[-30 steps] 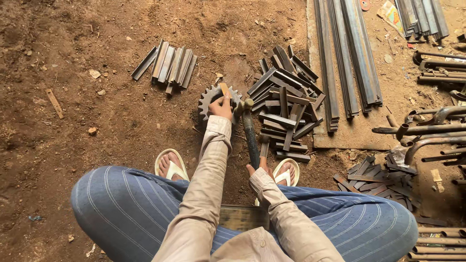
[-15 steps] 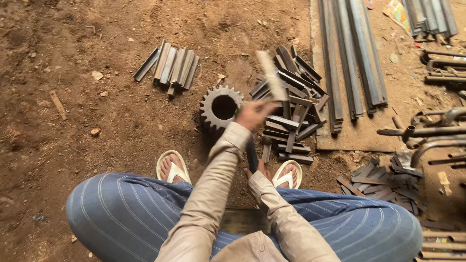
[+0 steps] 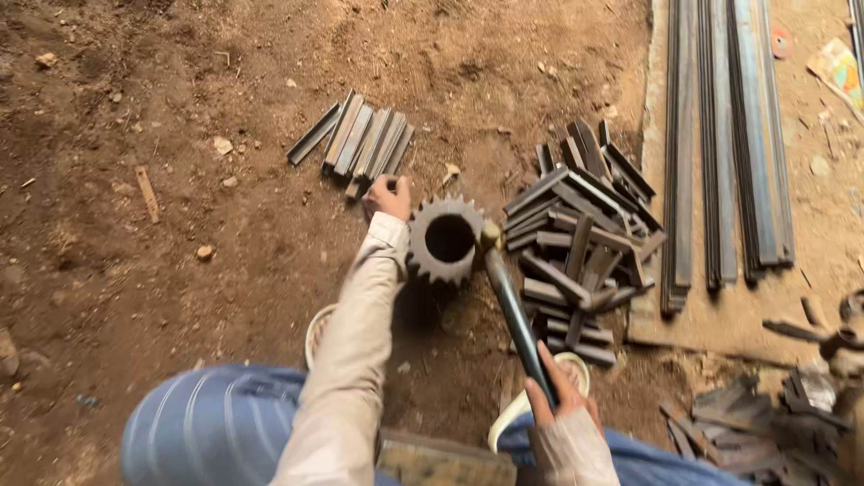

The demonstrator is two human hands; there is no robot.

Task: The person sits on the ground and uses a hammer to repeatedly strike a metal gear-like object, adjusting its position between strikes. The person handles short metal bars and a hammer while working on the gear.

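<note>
Head view: nearest, the right hand [image 3: 558, 396] is wrapped tight round a hammer [image 3: 513, 310] handle, head resting against the gear [image 3: 445, 240] rim. Just left of the gear, the left hand [image 3: 390, 196] reaches to the row of strips [image 3: 360, 139] laid side by side on the dirt floor [image 3: 180, 225], fingers closed on one end. Right, a loose heap [image 3: 580, 243], then long bars [image 3: 729, 135] farther off.

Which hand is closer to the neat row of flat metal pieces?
Left. The left hand touches the row of metal pieces; the right hand grips a hammer handle far below.
</note>
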